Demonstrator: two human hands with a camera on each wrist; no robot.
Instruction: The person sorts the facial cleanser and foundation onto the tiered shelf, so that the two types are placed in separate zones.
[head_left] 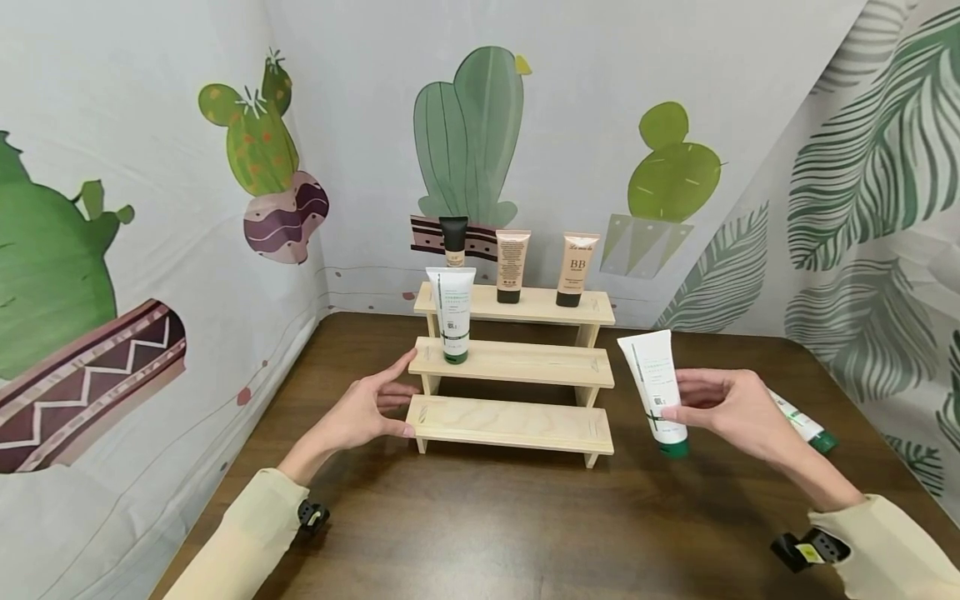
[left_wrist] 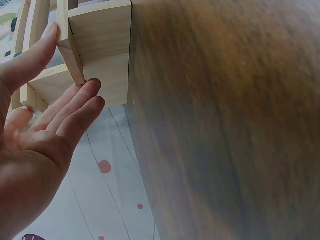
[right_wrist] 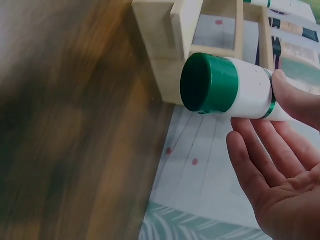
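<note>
My right hand holds a white squeeze tube with a green cap between thumb and fingers, right of the wooden three-step display stand. In the right wrist view its green cap faces the camera, with the thumb on the near side. My left hand touches the stand's left end, its fingers fairly straight and thumb at the lowest step. A similar white tube stands on its cap at the left of the middle step.
The top step carries a black-capped tube, partly hidden, a tan tube and a BB cream tube. Another white tube lies on the brown table behind my right wrist. A cactus-print cloth hangs behind.
</note>
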